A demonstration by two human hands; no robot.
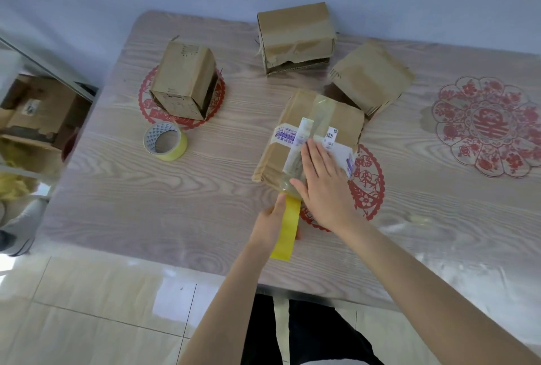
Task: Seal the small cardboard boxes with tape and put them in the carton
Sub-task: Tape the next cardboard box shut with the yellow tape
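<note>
Head view: looking down on a wood-grain surface [117, 195] carrying four small cardboard boxes.
Labelled box [322, 118]: just right of centre, lying flat, clear tape running along its top toward 6 o'clock.
Right hand [325, 186]: fingers straight and together, palm pressing flat on the near end of the labelled box.
Left hand [272, 224]: at 6 o'clock of that box, thumb and fingers clamped round a yellow tape roll [288, 230] seen edge-on.
Second roll [165, 140]: at 9 o'clock of the labelled box, well apart, lying flat.
Other boxes: tall box [184, 80] at 10 o'clock, torn box [295, 37] at 12 o'clock, squat box [370, 78] at 1 o'clock, near the labelled one.
Carton [38, 107]: off the surface at 9 o'clock, lower down, partly hidden.
Decoration: red paper cutout [486, 127] at 3 o'clock.
</note>
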